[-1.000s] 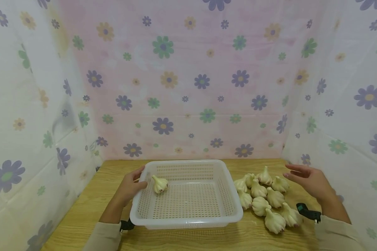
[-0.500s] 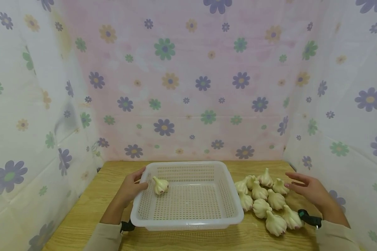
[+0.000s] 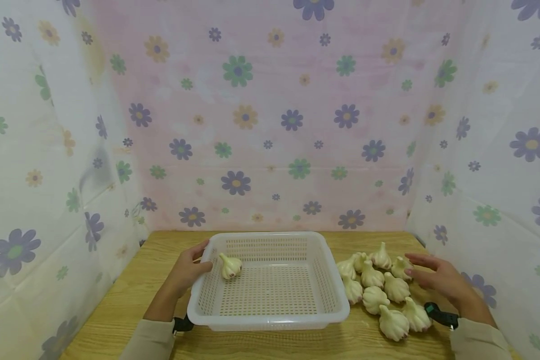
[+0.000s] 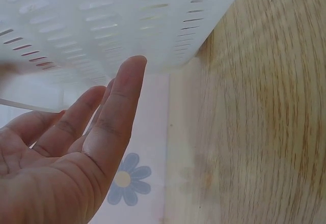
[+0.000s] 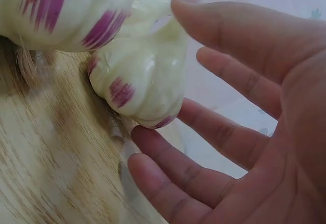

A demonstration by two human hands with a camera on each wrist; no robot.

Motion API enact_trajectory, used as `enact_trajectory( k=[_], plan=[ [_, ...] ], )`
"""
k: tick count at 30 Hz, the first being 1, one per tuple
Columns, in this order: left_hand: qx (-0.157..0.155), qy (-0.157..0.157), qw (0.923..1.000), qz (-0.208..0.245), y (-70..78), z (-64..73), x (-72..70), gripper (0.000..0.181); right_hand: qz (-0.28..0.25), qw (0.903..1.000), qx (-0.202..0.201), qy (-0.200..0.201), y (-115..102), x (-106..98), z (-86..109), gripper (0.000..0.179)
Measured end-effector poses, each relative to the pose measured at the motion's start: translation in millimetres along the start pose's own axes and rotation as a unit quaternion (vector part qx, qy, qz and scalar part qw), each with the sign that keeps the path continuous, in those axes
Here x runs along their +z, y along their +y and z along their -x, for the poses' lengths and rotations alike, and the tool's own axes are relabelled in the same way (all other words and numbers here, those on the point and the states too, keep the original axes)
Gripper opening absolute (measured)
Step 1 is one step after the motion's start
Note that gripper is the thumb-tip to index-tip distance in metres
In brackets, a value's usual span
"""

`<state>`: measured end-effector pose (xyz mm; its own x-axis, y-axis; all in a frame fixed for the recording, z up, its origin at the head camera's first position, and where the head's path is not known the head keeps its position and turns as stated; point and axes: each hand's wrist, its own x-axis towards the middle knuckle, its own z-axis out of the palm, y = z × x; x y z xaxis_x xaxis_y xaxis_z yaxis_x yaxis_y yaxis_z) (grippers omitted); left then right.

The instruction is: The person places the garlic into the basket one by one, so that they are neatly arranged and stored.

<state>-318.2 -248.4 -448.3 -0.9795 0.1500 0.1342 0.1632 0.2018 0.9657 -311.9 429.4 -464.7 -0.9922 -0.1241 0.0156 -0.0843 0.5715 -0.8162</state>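
A white plastic basket (image 3: 270, 320) with slotted walls stands on the wooden table, with one garlic bulb (image 3: 231, 266) inside near its left wall. My left hand (image 3: 185, 270) holds the basket's left rim, thumb over the edge. In the left wrist view, its fingers (image 4: 114, 114) lie along the outer slotted wall. To the right of the basket sits a pile of garlic bulbs (image 3: 375, 299). My right hand (image 3: 445, 281) is at the pile's right side, fingers spread around a purple-streaked garlic bulb (image 5: 142, 81). The thumb is by its stem; whether it grips cannot be told.
The wooden table (image 3: 130, 295) carries the basket and the pile. Flower-patterned cloth (image 3: 270, 125) encloses the back and both sides. Another garlic bulb (image 5: 76, 10) sits close to the right hand in the right wrist view.
My right hand has come down and in to the left, onto the bulb at the pile's right side. The left hand and basket look unmoved; the head view has tilted slightly.
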Motion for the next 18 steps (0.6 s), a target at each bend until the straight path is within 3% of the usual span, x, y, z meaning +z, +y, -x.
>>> enact_trajectory(
  k=[10, 18],
  plan=[
    [-0.003, 0.003, 1.0000, -0.009, 1.3, 0.1, 0.4, 0.080, 0.023, 0.9994, 0.022, -0.014, -1.5, -0.5, 0.2, 0.072],
    [-0.002, 0.002, 1.0000, -0.004, 1.7, 0.3, 0.7, 0.080, 0.032, 0.9994, 0.011, -0.010, -1.4, -2.7, 3.9, 0.069]
  ],
)
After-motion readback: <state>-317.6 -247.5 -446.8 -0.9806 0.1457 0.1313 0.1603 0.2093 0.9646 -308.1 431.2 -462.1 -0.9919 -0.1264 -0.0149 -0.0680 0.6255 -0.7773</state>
